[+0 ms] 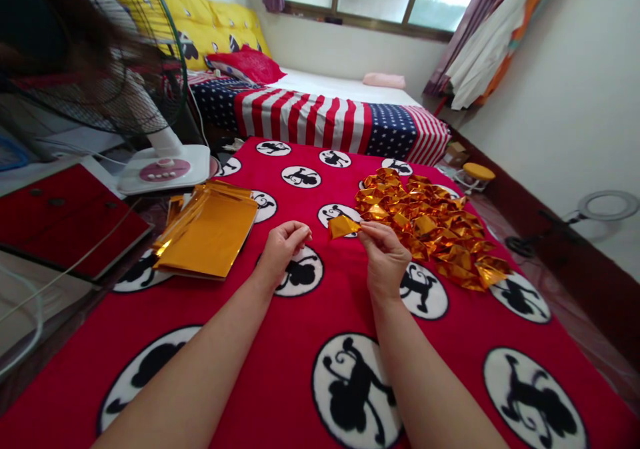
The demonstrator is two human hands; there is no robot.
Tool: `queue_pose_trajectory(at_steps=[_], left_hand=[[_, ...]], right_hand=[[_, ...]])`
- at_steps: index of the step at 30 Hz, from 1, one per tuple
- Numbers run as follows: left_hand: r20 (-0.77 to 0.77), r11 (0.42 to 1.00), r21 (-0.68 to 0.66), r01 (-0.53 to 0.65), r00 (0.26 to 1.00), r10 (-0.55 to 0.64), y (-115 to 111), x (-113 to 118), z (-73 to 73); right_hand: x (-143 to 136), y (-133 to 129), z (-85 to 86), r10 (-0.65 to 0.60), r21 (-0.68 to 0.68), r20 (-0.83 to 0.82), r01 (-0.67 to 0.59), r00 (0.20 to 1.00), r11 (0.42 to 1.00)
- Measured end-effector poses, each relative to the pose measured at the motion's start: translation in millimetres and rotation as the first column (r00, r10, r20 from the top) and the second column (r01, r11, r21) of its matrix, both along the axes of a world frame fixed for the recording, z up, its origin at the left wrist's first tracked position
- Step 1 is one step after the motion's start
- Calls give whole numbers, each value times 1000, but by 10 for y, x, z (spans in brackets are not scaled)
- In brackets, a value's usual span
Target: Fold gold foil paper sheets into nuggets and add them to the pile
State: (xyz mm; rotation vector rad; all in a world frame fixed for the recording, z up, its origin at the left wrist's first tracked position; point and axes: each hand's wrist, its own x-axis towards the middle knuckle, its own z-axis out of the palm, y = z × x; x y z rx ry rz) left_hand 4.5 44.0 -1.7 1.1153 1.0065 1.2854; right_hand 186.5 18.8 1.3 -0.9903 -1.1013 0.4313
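My right hand point(385, 254) pinches one end of a folded piece of gold foil paper point(343, 226), held just above the red cloth. To its left, my left hand point(285, 249) is closed with thumb and fingertips together, apart from the folded piece. Whether anything small sits in that pinch is hidden. Beyond my right hand lies a heap of folded gold foil pieces point(425, 226). A stack of flat gold foil sheets point(210, 229) rests on the cloth to the left of my left hand.
The red cloth point(280, 382) with black monkey figures covers the surface before me. An electric fan point(165, 162) stands at the left beside a red panel point(65, 216). A bed point(330, 122) is behind, and a yellow stool point(479, 172) and ring light point(607, 206) stand at the right.
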Motion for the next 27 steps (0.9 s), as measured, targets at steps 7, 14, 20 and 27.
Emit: queue_pose_trajectory(at_steps=[7,14,20,27], left_hand=[[-188,997,82,-7,982,22,-12,19,-37],[-647,954,258,156,761,51,-49,94,-120],[-658,961,244,133,750,63,-58,86,-91],[-544,980,183,82,838,32,-37,56,-33]], right_hand=[[-25,29,-48,-11,0,-38,11,999,1000],[-32,44,-115,-11,-51,-121,5,993,999],[-57,12,-107,-22,-129,-93,10,995,992],[-97,3,-86,3,-125,-176,-26,984,992]])
